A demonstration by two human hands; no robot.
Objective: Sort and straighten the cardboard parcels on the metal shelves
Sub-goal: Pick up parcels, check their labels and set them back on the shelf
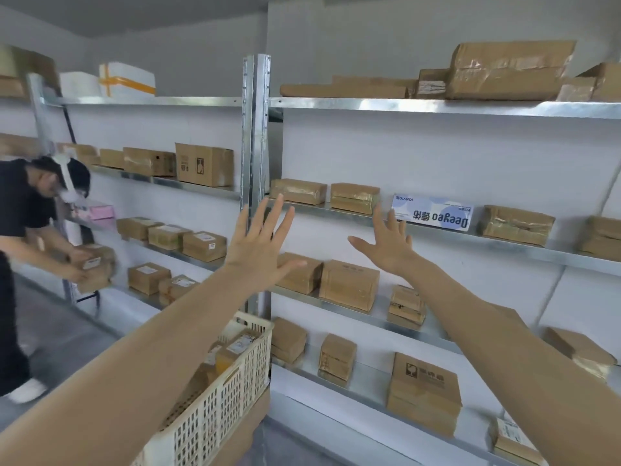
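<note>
Both my arms reach up toward the metal shelves (pixel 437 107). My left hand (pixel 260 243) is spread flat with straight fingers in front of the upright post (pixel 255 136), holding nothing. My right hand (pixel 388 242) is also spread, fingers pointing up, just below two small taped cardboard parcels (pixel 298 191) (pixel 354 197) on the second shelf. Neither hand touches a parcel. A white and blue box (pixel 433 211) stands upside down to the right of them. More brown parcels (pixel 349 284) sit on the shelf below my hands.
A cream plastic crate (pixel 218 398) with parcels stands low between my arms. At the left another person (pixel 30 210) bends forward holding a parcel (pixel 94 267) by the left shelving unit. Large parcels (pixel 507 70) lie on the top shelf.
</note>
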